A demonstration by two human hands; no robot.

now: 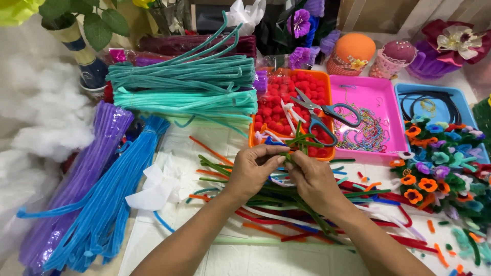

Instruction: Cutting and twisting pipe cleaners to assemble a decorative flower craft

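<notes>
Currently both hands meet just in front of the orange tray [254, 134]. Left hand [253, 171] and right hand [313, 180] each pinch the same green pipe cleaner bundle [296, 144], fingertips closed on the stems, which stand up between them over the tray's near edge.

Beneath the hands: loose cut pipe cleaners [286, 214] in red, white, orange and green, scattered on the white table.

Risk, as a judgement: the thin stems could slip out of the pinch and spring apart, since only the fingertips hold them; a dropped piece would be hard to find among the loose cuts below. The scissors [322, 115] lie across the orange tray's right rim and could be knocked by the right hand.

Containers: orange tray holds red pompoms; scissors rest on top. Right of it, pink tray [358, 84] holds bead chains. Further right, blue tray [404, 92] holds black hoops and small pipe-cleaner flowers.
</notes>
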